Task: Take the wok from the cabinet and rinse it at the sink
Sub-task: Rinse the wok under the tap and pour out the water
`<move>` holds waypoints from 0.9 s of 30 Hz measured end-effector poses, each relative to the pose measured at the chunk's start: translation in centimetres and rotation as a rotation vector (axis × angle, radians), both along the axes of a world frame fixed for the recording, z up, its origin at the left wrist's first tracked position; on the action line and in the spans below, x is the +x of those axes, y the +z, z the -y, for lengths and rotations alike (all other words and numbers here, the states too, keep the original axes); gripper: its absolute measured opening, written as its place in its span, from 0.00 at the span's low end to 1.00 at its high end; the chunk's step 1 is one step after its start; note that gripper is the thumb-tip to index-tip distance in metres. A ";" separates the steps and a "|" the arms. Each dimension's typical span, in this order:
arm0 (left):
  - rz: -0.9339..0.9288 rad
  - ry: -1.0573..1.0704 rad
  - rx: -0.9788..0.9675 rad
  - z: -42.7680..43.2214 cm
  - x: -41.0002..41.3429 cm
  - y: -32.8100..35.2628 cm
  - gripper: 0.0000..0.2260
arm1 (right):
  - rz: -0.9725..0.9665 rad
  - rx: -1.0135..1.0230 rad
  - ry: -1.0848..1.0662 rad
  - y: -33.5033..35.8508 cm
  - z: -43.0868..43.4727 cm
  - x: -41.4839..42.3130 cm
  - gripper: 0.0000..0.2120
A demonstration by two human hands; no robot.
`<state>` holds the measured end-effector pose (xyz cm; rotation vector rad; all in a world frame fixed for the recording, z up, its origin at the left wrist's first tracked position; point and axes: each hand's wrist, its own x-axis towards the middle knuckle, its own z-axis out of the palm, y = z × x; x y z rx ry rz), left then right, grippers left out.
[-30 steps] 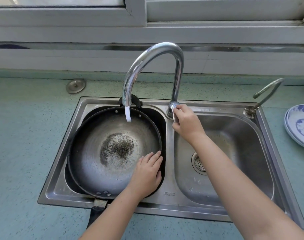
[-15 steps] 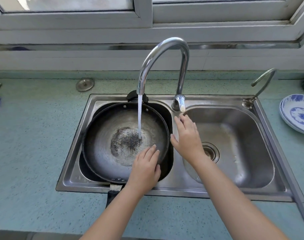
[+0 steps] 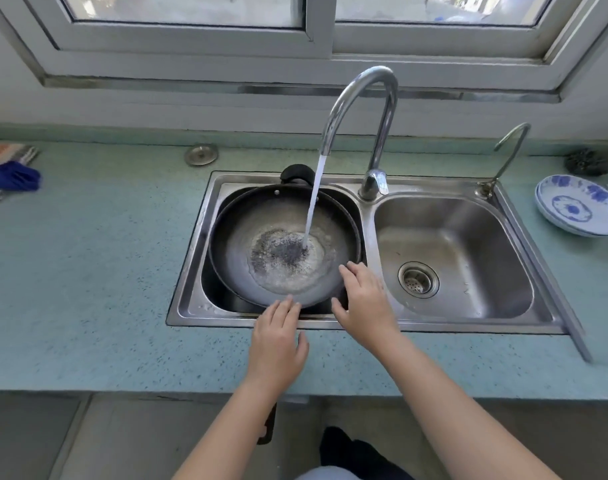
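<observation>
The wok [image 3: 240,233] lies in the left basin of the sink [image 3: 191,265], just ahead of both hands. The fingers [image 3: 285,306] of the left hand [image 3: 276,344] are straight at its near rim. Those of the right hand [image 3: 364,303] spread loosely over its right rim. Neither hand grips anything. Beyond the fingers, water [image 3: 313,202] from the faucet [image 3: 361,84] falls into the wok.

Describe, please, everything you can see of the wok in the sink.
The wok is round, dark, worn grey metal with a speckled black patch at its bottom. It sits open side up in the sink's left basin, with a black loop handle at its far rim. Water from the tap strikes its middle and pools there. The left hand touches its near rim with its fingertips; the right hand lies open over its right rim.
</observation>
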<state>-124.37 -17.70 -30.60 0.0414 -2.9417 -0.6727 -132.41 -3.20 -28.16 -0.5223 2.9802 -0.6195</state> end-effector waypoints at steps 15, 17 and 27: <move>0.219 0.119 0.111 1.3 8.0 -1.3 0.25 | 0.137 -0.054 0.096 -1.3 4.1 8.9 0.27; 0.240 0.145 0.190 1.1 8.3 -1.3 0.26 | 0.182 -0.108 0.108 -1.6 4.6 9.4 0.26; 0.314 0.493 0.519 -0.3 7.9 -1.2 0.25 | 0.520 -0.444 -0.168 -3.3 7.1 9.7 0.22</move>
